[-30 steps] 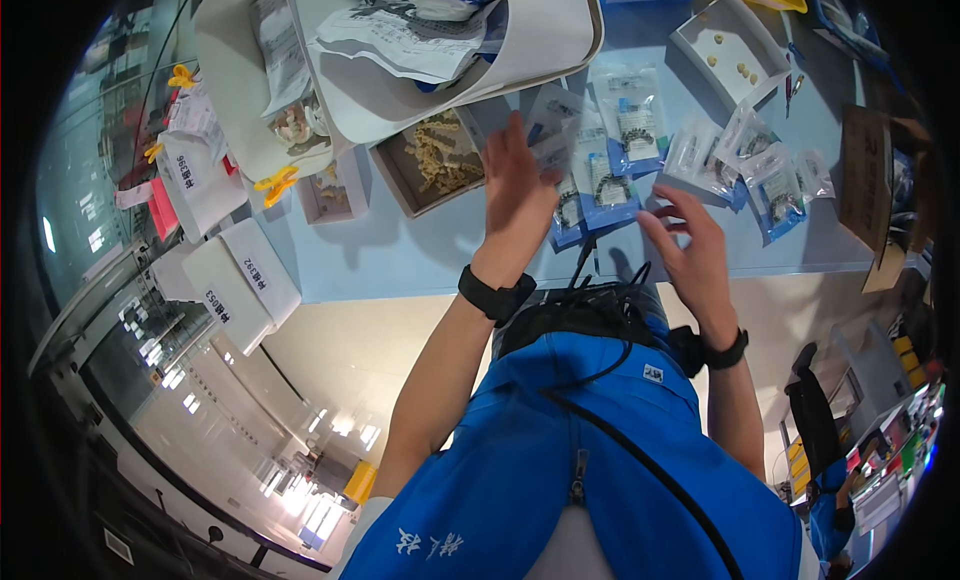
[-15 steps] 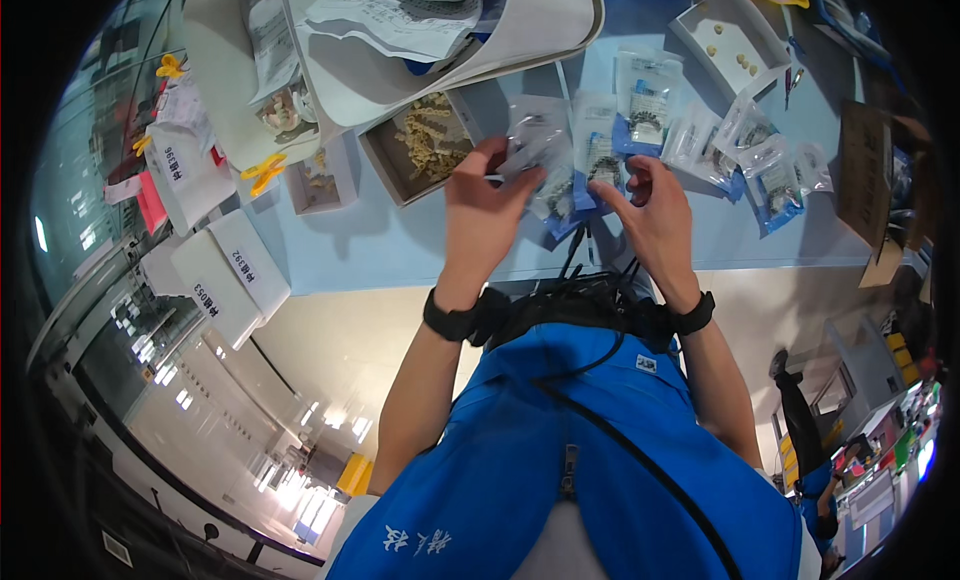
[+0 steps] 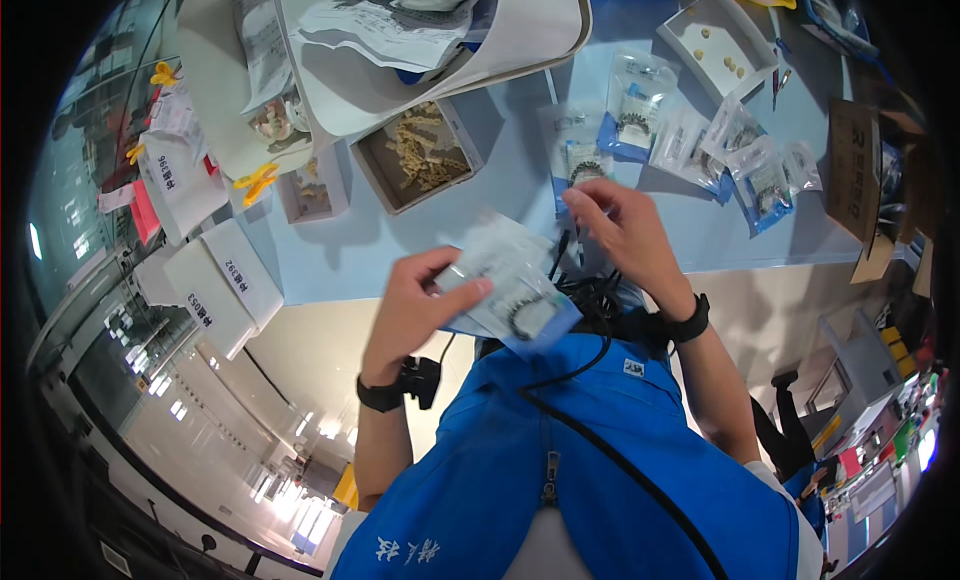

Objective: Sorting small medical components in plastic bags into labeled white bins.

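Observation:
My left hand point(image 3: 412, 302) is closed on clear plastic bags point(image 3: 505, 285) with blue lower ends, held tilted over the table's front edge. A dark arch-shaped piece shows through the plastic; how many bags are stacked there I cannot tell. My right hand point(image 3: 628, 232) has its fingers bent together at the lower edge of another clear bag point(image 3: 575, 130) lying on the table, also with a dark arched piece inside. Just beyond it lies a similar blue-ended bag point(image 3: 637, 105).
More clear bags point(image 3: 765, 185) lie to the right, below a white box point(image 3: 715, 40) holding small beige pieces. A grey box point(image 3: 415, 160) of yellowish pieces stands left of centre, beside large white trays point(image 3: 440, 90). A cardboard box point(image 3: 852, 180) is at the right edge. Black cables point(image 3: 600, 305) hang at my waist.
My left hand has drawn its bags toward me and left, off the tabletop, and turned them. My right hand has moved slightly nearer to me, staying at the bag on the table.

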`<state>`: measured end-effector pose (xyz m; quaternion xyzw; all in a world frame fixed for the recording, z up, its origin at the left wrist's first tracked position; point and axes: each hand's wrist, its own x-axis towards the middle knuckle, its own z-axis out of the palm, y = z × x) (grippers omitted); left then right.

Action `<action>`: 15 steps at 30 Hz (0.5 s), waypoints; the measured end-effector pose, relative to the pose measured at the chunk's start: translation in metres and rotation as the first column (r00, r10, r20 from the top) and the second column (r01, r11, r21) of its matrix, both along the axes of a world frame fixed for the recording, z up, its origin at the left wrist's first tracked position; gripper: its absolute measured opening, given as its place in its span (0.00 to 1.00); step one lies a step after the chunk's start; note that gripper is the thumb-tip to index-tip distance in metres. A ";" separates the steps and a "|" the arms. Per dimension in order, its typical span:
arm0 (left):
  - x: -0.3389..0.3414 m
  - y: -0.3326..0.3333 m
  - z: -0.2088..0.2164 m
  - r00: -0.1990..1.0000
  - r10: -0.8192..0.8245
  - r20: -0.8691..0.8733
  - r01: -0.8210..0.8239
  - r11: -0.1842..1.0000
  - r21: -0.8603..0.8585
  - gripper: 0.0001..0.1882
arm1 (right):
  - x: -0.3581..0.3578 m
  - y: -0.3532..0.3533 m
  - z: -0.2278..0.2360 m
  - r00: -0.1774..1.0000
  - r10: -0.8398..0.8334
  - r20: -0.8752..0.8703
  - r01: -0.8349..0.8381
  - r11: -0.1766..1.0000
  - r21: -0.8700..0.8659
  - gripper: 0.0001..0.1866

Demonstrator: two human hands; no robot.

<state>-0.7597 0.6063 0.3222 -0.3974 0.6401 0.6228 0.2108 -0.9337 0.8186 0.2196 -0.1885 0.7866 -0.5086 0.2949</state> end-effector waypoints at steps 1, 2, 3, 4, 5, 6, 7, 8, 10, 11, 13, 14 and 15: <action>0.001 0.009 -0.004 0.998 0.051 -0.025 -0.049 0.997 0.064 0.13 | -0.001 0.002 0.004 0.918 0.109 0.380 -0.104 0.994 -0.033 0.13; 0.001 0.017 -0.009 0.994 0.103 -0.048 -0.096 0.987 0.131 0.13 | -0.002 0.004 0.009 0.687 0.204 0.698 -0.188 0.977 -0.100 0.12; 0.000 0.022 -0.015 0.988 0.153 -0.021 -0.148 0.976 0.161 0.17 | 0.000 0.003 0.019 0.654 0.288 0.699 -0.237 0.956 -0.172 0.16; -0.002 0.026 -0.019 0.987 0.156 -0.024 -0.150 0.975 0.165 0.17 | 0.002 0.005 0.025 0.656 0.288 0.698 -0.240 0.956 -0.169 0.16; -0.004 0.030 -0.022 0.969 0.243 -0.040 -0.235 0.961 0.148 0.19 | 0.005 0.006 0.031 0.711 0.333 0.619 -0.323 0.937 -0.133 0.18; -0.009 0.035 -0.024 0.943 0.328 -0.055 -0.319 0.938 0.135 0.21 | 0.007 0.008 0.034 0.753 0.380 0.536 -0.400 0.913 -0.086 0.20; -0.011 0.040 -0.028 0.920 0.379 -0.098 -0.365 0.921 0.136 0.22 | 0.010 0.011 0.030 0.762 0.351 0.545 -0.360 0.928 -0.094 0.24; -0.011 0.041 -0.030 0.918 0.383 -0.100 -0.368 0.919 0.140 0.22 | 0.010 0.013 0.027 0.762 0.353 0.543 -0.365 0.927 -0.090 0.24; -0.013 0.039 -0.038 0.883 0.462 -0.082 -0.446 0.881 0.158 0.22 | 0.009 0.017 0.021 0.725 0.443 0.528 -0.473 0.877 -0.087 0.20; -0.013 0.036 -0.044 0.881 0.465 -0.085 -0.448 0.879 0.161 0.22 | 0.009 0.016 0.020 0.726 0.444 0.525 -0.476 0.876 -0.084 0.20; -0.013 0.034 -0.058 0.918 0.363 -0.163 -0.358 0.932 0.058 0.20 | 0.009 0.015 0.021 0.691 0.377 0.616 -0.472 0.881 -0.010 0.17; -0.011 0.032 -0.059 0.916 0.364 -0.170 -0.357 0.931 0.069 0.20 | 0.014 0.018 0.018 0.698 0.372 0.612 -0.472 0.882 0.002 0.17; -0.010 0.030 -0.061 0.910 0.367 -0.194 -0.366 0.930 0.039 0.21 | 0.018 0.023 0.011 0.745 0.275 0.608 -0.318 0.947 -0.039 0.15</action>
